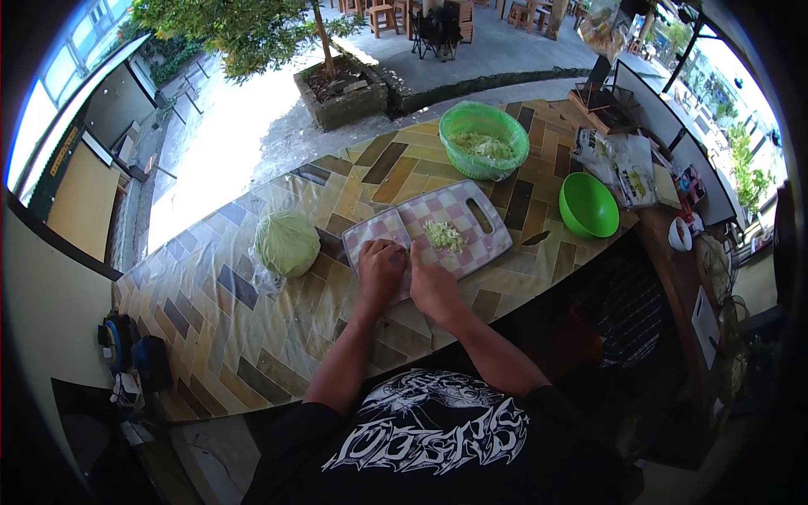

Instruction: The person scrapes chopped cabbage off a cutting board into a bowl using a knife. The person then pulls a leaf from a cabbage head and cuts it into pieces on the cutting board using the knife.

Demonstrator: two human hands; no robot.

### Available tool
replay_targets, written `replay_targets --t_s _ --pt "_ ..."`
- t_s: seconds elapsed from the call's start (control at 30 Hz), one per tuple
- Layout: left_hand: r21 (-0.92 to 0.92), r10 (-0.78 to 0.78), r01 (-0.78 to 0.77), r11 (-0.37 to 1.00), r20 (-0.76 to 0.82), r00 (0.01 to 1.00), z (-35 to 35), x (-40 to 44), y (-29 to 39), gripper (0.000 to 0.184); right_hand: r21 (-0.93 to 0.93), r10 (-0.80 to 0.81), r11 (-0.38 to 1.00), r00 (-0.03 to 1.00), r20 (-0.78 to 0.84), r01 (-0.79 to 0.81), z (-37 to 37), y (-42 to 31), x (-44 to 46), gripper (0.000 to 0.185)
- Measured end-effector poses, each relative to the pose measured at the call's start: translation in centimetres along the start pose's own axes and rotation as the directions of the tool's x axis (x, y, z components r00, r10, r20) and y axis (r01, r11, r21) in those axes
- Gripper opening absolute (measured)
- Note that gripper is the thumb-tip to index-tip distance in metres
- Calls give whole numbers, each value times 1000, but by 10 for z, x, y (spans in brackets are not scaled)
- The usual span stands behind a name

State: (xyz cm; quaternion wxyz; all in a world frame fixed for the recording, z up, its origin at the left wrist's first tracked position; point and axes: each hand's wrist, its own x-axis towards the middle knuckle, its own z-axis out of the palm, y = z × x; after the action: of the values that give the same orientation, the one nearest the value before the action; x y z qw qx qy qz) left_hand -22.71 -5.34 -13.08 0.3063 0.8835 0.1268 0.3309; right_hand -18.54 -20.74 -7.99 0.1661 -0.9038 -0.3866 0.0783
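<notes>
A pink-and-white checkered cutting board (pixel 475 259) lies on the table in front of me. My right hand (pixel 433 288) is closed on the handle of a knife (pixel 405 225), whose thin blade points away from me across the board. Just left of the blade, my left hand (pixel 381 268) has its fingers curled down onto the board; whatever is under them is hidden. Right of the blade sits a small heap of shredded cabbage (pixel 443 236). A pale green cabbage (pixel 287 243) rests on clear plastic to the left of the board.
Beyond the board stands a green basket (pixel 454 160) lined with plastic, with shredded cabbage inside. A bright green bowl (pixel 588 206) is near the table's right edge. Plastic packets (pixel 627 172) lie at the far right. Dark cases (pixel 150 362) sit at the left edge.
</notes>
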Motion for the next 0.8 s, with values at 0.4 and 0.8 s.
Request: replay_targets --t_s 0.4,0.8 --pt "-14 -21 21 1000 20 1000 0 0 0 18 -2 19 1000 999 47 -19 -4 -5 4 68" --pt "-34 -101 102 994 22 995 4 -3 -9 20 55 56 997 992 115 -62 -7 -4 -14 73"
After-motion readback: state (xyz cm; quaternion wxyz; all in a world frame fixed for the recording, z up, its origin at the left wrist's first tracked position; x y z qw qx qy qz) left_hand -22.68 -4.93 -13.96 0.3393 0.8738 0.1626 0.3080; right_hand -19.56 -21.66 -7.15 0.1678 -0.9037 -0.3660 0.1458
